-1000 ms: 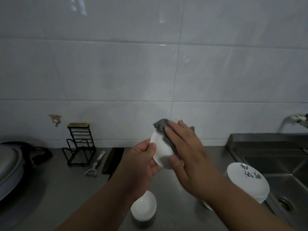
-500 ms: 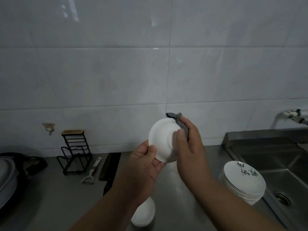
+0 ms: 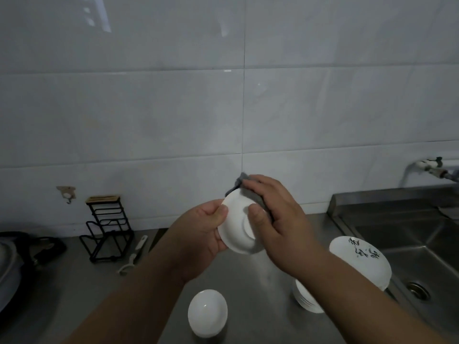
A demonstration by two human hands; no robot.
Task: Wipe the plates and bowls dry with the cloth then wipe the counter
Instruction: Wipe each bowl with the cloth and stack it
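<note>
Grey cloth (image 3: 250, 194) now lower over round glossy bowl (image 3: 238, 232), both hands' grip (image 3: 198, 234) (image 3: 278, 219) clasping.

One head-worn wide-angle view looks forward and slightly down along both forearms — the hands sit close, just below frame centre. It faces the tiled wall (image 3: 149, 108) squarely, which fills the upper half. The counter (image 3: 260, 281) runs across the bottom, its back edge meeting the wall; the sink (image 3: 402, 234) occupies the right side — no second view.
</note>
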